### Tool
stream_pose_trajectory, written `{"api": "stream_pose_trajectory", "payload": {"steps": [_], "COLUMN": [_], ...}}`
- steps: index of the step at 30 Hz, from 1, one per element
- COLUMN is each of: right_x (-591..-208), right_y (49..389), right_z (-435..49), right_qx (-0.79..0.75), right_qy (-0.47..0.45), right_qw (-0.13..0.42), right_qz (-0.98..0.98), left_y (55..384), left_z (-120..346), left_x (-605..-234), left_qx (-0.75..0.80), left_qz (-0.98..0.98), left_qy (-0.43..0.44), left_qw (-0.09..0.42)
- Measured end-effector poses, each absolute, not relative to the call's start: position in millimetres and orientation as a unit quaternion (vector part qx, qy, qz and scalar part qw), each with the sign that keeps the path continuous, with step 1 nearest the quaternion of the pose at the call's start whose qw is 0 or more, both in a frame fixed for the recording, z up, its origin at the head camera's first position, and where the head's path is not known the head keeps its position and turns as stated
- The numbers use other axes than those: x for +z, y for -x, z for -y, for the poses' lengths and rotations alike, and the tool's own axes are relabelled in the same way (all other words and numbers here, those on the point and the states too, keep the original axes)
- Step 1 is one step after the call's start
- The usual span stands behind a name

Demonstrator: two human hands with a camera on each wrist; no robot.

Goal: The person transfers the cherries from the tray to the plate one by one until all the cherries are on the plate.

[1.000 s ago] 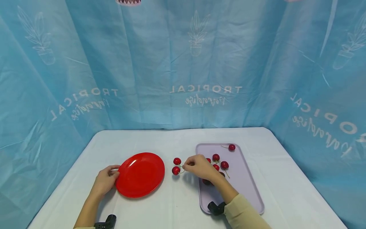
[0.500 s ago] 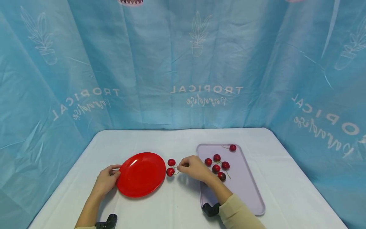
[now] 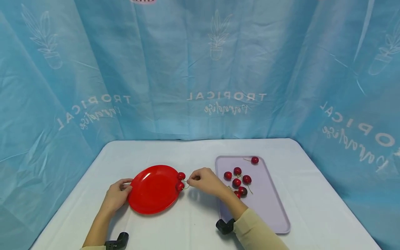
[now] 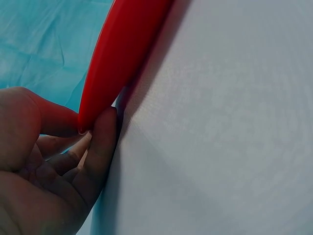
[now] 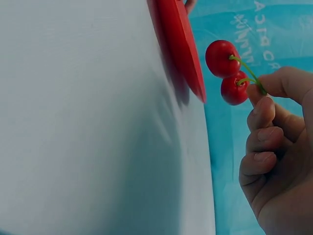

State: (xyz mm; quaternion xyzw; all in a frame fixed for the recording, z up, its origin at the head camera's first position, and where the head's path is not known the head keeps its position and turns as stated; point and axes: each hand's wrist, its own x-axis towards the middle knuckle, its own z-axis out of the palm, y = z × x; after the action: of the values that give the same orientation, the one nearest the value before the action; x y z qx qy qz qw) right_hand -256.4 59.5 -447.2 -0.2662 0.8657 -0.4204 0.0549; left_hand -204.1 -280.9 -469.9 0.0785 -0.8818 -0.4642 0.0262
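Since a grip held its left rim, the red plate (image 3: 153, 191), left of centre on the tabletop (image 3: 193, 149), was probably being kept from sliding. Right of it, a pair of cherries (image 3: 180, 186) overlapped its right edge in the head view; the right wrist view showed them hanging just above that edge, apart from it. They were held by their green stems (image 5: 255, 78), presumably to spare the fruit any squeezing. Farther right, the lilac tray (image 3: 262, 211) held the loose cherries (image 3: 247, 179), its raised rim likely stopping any from rolling off; most lay bunched towards its left, one alone at its upper right.

As for the hands, the left hand (image 3: 115, 197), lower left of the frame, gripped the plate's rim between thumb and fingers. The right hand (image 3: 204, 181), near the centre, pinched the stem ends, its other fingers curled; whether a fingertip touched the lower cherry was unclear.
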Motion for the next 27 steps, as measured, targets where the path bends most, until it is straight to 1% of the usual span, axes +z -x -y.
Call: {"api": "stream_pose_trajectory", "payload": {"steps": [6, 20, 27], "right_x": [-447, -447, -452], "right_y": [258, 261, 262], "right_z": [-53, -38, -27], "right_qx": [-0.428, -0.428, -0.434], "right_qy": [0.268, 0.266, 0.266], "right_qw": [0.061, 0.064, 0.074], "right_qz": [-0.861, -0.862, -0.857], "left_y": [204, 206, 205], "left_z": [281, 283, 283], "left_x": [-472, -470, -470], "left_qx": [-0.464, -0.469, -0.469], "left_qz": [0.882, 0.880, 0.879], "left_qy": [-0.082, -0.078, -0.080], "left_qw": [0.018, 0.023, 0.022]}}
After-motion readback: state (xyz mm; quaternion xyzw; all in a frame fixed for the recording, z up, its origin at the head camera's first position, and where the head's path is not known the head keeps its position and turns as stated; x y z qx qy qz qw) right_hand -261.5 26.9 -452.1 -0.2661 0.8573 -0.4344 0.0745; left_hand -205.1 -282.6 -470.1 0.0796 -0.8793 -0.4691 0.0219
